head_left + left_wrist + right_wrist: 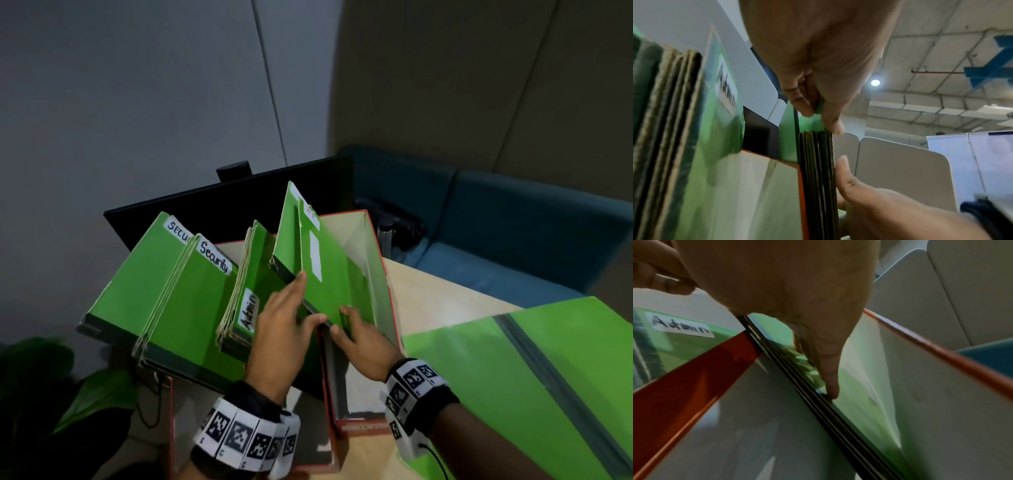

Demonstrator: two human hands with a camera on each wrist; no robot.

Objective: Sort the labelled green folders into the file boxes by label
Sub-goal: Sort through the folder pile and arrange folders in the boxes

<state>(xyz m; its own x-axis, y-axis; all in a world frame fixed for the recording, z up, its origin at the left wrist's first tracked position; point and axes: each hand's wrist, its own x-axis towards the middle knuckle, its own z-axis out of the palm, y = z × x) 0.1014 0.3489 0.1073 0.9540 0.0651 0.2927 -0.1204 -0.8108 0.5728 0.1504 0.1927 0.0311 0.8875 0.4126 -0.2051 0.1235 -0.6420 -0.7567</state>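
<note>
The right box (383,274), red-edged with pale walls, holds a small bunch of green folders (325,274) standing tilted against its left wall. The left hand (284,322) lies against the left face of that bunch, fingers (298,284) straight and together, thumb over its near edge. The right hand (363,335) presses the bunch's right face with nearly straight fingers, thumb toward the near edge; neither hand curls round the folders.

Left of the box stand the Admin folders (246,308), and further left the Security folders (191,298). A flat green folder (513,387) lies on the table (431,294) right of the box.

The left wrist view alone shows the bunch end-on as several dark-edged layers (818,170), the left fingers above it and the right thumb (844,172) against its side. The right wrist view alone shows a fingertip (831,389) touching the topmost folder's edge inside the box, with the Admin label (681,325) beyond the red wall (694,369).
</note>
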